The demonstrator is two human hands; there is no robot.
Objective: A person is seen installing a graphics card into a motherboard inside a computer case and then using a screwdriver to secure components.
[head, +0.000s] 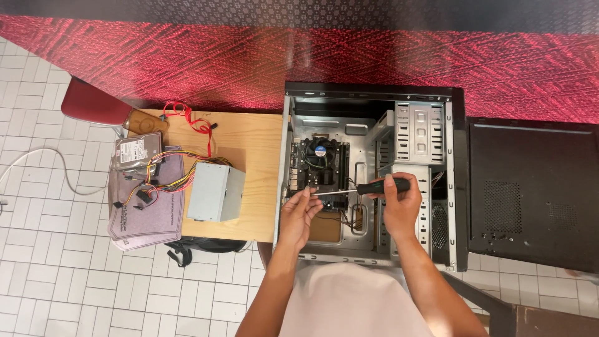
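The right hand (400, 201) was closed around the black handle of a screwdriver (362, 188), a little right of the centre of the frame; the fingers wrapped the handle fully. From this grip the metal shaft ran to the left and slightly downward, so the long axis of the tool lay almost horizontal in the frame. The left hand (299, 212) met the shaft at its far end — thumb and fingertips pinched together near the tip, but whether they held the tip itself or a small screw I could not tell. The tip pointed over the lower edge of the motherboard (318, 170), just below the round cooler fan (321, 152); the left hand was the nearer one to that spot.

Both hands worked inside the open computer case (368, 106), which lay on its side. Left of the case, on the wooden table (249, 134), stood a grey power supply (215, 191) with coloured cables (168, 168); a hard drive (137, 151) lay farther left. A black side panel (533, 187) lay at the right of the frame.
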